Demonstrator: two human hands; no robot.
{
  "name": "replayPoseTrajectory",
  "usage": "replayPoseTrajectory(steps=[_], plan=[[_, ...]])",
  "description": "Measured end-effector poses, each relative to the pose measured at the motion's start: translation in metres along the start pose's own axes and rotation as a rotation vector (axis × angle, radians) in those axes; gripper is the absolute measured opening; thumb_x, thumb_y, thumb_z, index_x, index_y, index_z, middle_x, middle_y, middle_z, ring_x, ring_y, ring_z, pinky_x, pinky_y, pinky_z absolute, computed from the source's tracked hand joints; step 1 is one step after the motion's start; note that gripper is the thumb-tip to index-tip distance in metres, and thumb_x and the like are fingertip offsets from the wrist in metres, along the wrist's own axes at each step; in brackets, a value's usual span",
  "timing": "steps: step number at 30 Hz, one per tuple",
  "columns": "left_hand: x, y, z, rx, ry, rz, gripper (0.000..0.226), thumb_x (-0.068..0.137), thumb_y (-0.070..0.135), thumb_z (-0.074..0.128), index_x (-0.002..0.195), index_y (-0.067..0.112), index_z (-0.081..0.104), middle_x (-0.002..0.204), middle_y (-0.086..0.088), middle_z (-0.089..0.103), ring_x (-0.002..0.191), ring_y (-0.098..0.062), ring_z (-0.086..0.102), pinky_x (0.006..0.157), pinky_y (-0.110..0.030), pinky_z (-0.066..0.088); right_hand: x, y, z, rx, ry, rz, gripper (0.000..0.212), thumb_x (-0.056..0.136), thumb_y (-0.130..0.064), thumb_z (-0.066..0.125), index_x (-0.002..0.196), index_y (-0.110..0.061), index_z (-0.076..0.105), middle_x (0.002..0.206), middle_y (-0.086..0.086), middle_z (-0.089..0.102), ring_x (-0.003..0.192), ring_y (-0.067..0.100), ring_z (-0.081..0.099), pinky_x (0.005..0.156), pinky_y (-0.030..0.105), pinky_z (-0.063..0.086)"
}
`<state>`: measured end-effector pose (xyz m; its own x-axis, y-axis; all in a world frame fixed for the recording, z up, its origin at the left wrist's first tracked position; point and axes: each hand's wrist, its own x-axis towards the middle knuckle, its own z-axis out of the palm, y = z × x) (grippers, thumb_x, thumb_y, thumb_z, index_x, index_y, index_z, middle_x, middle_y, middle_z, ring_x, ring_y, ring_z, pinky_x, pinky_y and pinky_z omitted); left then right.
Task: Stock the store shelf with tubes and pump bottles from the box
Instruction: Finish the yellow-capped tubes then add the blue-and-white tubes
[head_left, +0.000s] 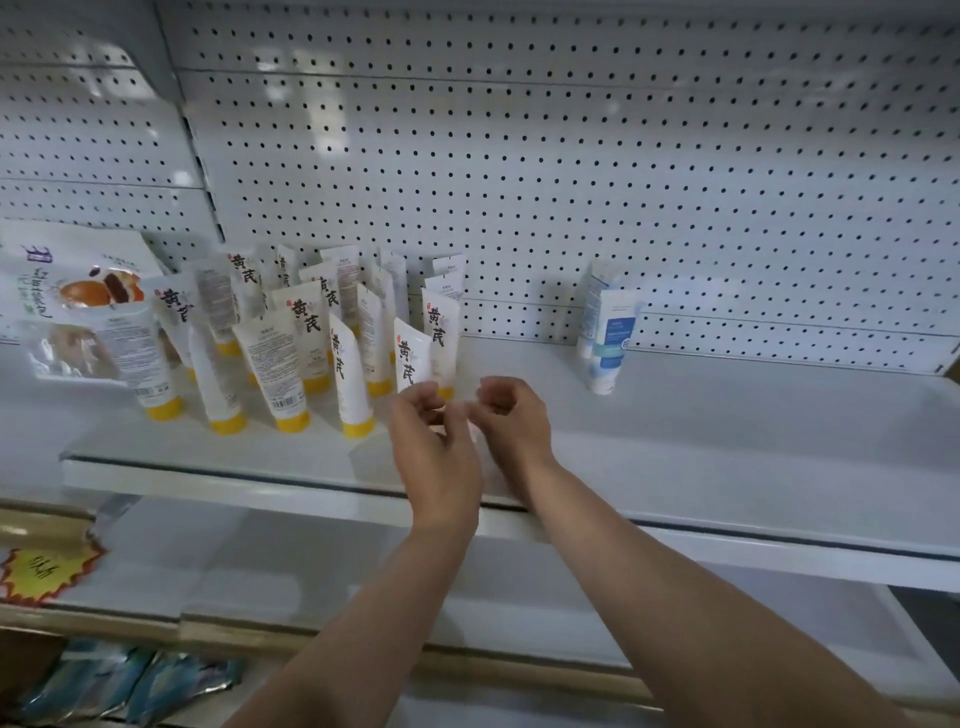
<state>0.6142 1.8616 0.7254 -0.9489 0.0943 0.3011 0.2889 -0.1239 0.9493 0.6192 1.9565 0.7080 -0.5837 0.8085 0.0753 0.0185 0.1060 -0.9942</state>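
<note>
Several white tubes with yellow caps stand cap-down in a cluster on the left of the white shelf. My left hand reaches over the shelf's front edge. Its fingertips are pinched at the lower end of the rightmost front tube and hide that tube's cap. Just to the right, my right hand has its fingers curled, almost touching the left hand, with nothing visible in it. Two white-and-blue tubes stand farther right by the pegboard. No box or pump bottle is in view.
A snack bag leans at the shelf's far left, against the tubes. White pegboard backs the shelf. Bare shelf lies between the two tube groups and to the right. Below are a yellow starburst price tag and blue packets.
</note>
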Motion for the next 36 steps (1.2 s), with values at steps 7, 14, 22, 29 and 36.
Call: replayPoseTrajectory(steps=[7, 14, 22, 29, 36], plan=[[-0.007, -0.006, 0.076, 0.005, -0.299, 0.037, 0.025, 0.090, 0.018, 0.069, 0.113, 0.015, 0.058, 0.107, 0.002, 0.058, 0.085, -0.001, 0.055, 0.074, -0.009, 0.044, 0.024, 0.005, -0.080, 0.031, 0.346, -0.055, 0.020, 0.084, -0.019, 0.077, 0.101, -0.018, 0.066, 0.089, -0.001, 0.071, 0.088, 0.020, 0.069, 0.089, 0.035, 0.055], [0.010, -0.019, 0.144, 0.051, -0.518, -0.142, 0.037, 0.091, 0.030, 0.068, 0.123, 0.014, 0.060, 0.114, 0.000, 0.064, 0.101, -0.010, 0.059, 0.096, -0.026, 0.047, 0.069, 0.012, -0.141, -0.088, 0.452, -0.012, 0.053, 0.080, -0.032, 0.081, 0.124, -0.017, 0.057, 0.113, -0.001, 0.062, 0.102, 0.014, 0.060, 0.093, 0.025, 0.046], [0.031, -0.028, 0.185, 0.143, -0.537, -0.186, 0.036, 0.093, 0.028, 0.062, 0.127, 0.016, 0.064, 0.122, -0.002, 0.067, 0.108, -0.016, 0.063, 0.098, -0.031, 0.047, 0.101, 0.018, -0.165, -0.194, 0.067, -0.020, 0.058, 0.084, -0.026, 0.077, 0.138, -0.023, 0.057, 0.121, 0.000, 0.069, 0.110, 0.013, 0.065, 0.093, 0.028, 0.052], [0.040, -0.038, 0.179, 0.125, -0.469, -0.164, 0.026, 0.095, 0.025, 0.058, 0.118, 0.015, 0.068, 0.107, 0.003, 0.067, 0.095, -0.011, 0.060, 0.078, -0.016, 0.040, 0.120, 0.030, -0.149, -0.318, 0.084, -0.025, 0.044, 0.071, -0.040, 0.084, 0.109, -0.026, 0.068, 0.101, -0.003, 0.073, 0.092, 0.017, 0.069, 0.091, 0.043, 0.055], [0.054, -0.056, 0.157, 0.225, -0.322, -0.112, 0.026, 0.094, 0.027, 0.060, 0.118, 0.018, 0.065, 0.113, 0.002, 0.067, 0.097, -0.009, 0.057, 0.083, -0.018, 0.038, 0.145, 0.027, -0.099, -0.327, 0.057, -0.017, 0.041, 0.070, -0.032, 0.088, 0.103, -0.023, 0.065, 0.100, -0.005, 0.074, 0.093, 0.015, 0.070, 0.091, 0.036, 0.055]])
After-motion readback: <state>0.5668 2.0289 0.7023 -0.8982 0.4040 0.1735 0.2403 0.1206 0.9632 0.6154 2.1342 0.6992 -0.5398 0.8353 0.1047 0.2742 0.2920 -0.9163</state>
